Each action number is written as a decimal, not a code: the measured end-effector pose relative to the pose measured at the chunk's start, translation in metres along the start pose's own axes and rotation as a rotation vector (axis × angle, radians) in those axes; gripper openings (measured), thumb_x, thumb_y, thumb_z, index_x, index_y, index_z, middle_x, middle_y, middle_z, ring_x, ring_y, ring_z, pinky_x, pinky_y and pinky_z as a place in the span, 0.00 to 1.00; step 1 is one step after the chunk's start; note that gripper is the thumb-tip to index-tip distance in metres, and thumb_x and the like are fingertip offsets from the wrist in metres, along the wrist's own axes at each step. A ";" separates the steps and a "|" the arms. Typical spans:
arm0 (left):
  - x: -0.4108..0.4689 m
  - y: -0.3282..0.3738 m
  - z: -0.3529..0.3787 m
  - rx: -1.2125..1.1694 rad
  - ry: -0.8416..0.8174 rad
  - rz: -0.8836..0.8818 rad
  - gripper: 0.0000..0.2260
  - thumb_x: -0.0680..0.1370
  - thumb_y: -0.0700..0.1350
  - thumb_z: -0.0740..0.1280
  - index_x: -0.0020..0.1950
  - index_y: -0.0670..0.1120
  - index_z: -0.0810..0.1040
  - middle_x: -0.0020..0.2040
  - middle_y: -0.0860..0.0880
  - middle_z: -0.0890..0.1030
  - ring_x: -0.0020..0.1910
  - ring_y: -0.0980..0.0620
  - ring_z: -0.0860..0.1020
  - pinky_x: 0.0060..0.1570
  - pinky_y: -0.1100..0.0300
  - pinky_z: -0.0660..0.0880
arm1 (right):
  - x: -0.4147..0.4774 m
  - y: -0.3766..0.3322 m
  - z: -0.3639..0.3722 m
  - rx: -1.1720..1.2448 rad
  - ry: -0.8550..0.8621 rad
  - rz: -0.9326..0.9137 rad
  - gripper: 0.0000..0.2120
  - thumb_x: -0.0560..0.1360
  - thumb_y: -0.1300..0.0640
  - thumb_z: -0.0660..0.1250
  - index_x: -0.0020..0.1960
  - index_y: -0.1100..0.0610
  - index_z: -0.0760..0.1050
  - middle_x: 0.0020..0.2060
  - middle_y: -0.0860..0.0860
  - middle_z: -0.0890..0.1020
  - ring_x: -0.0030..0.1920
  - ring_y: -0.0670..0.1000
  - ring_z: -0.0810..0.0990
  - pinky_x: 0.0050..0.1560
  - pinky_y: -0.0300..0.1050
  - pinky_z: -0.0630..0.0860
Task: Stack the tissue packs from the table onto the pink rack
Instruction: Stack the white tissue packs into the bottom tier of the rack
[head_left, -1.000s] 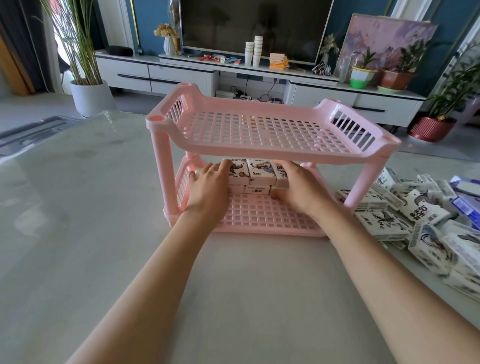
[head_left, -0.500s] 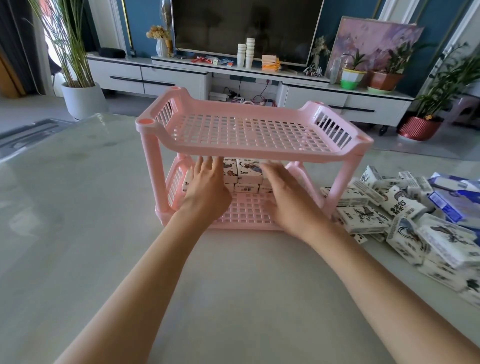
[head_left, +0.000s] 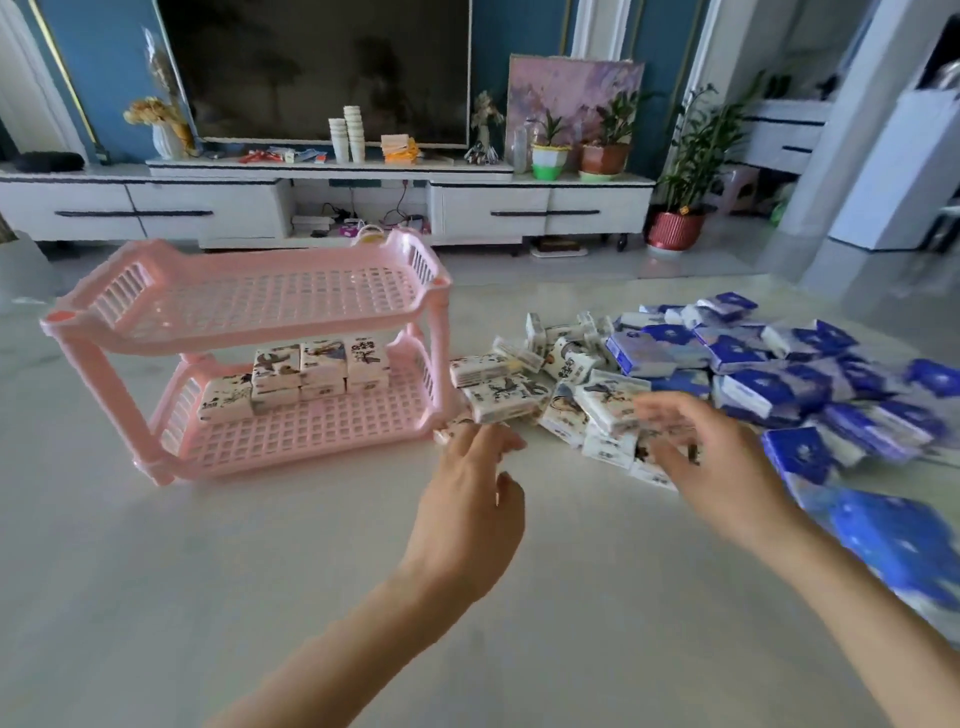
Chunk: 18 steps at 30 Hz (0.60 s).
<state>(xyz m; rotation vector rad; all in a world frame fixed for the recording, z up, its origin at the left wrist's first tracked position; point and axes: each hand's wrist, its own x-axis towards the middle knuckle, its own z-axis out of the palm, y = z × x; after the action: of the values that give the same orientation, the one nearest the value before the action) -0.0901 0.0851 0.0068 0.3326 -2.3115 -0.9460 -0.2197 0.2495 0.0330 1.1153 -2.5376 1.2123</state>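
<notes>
Pink rack: two slatted tiers on posts, standing on the table, left side. Lower tier: seven white tissue packs with ink-style pictures, in three stacks of two plus one single at left. Loose white packs heaped just right of the rack, blue packs beyond; too jumbled to count. My left hand: fingers relaxed, holding nothing, near the heap. My right hand: blurred, fingers spread over white packs, nothing gripped

Bright, soft daylight, with only faint shadows. The right hand and the nearest blue packs smear with motion blur. Wide-angle distortion bends the edges.
</notes>
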 end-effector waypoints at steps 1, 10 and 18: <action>0.001 0.006 0.012 0.036 -0.052 0.013 0.15 0.73 0.34 0.61 0.58 0.46 0.74 0.55 0.53 0.72 0.56 0.52 0.72 0.54 0.61 0.70 | 0.000 0.011 -0.008 0.002 0.058 0.063 0.17 0.73 0.71 0.63 0.54 0.52 0.74 0.49 0.50 0.81 0.44 0.37 0.77 0.44 0.21 0.68; 0.060 0.024 0.083 0.188 -0.163 -0.004 0.31 0.74 0.51 0.68 0.74 0.48 0.59 0.75 0.49 0.57 0.74 0.49 0.54 0.71 0.56 0.55 | 0.019 0.038 -0.008 -0.161 -0.021 0.155 0.20 0.74 0.63 0.66 0.65 0.55 0.69 0.58 0.48 0.77 0.59 0.49 0.75 0.45 0.32 0.63; 0.089 0.022 0.090 0.153 -0.279 -0.089 0.33 0.73 0.50 0.70 0.74 0.46 0.59 0.70 0.46 0.67 0.68 0.48 0.66 0.65 0.58 0.63 | 0.038 0.045 0.013 -0.074 -0.065 0.089 0.23 0.72 0.64 0.66 0.66 0.61 0.65 0.60 0.58 0.71 0.64 0.54 0.67 0.60 0.42 0.65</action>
<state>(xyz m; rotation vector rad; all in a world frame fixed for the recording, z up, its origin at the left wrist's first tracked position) -0.2158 0.1114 0.0119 0.3905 -2.6516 -0.9088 -0.2744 0.2371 0.0105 1.0537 -2.6830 1.1091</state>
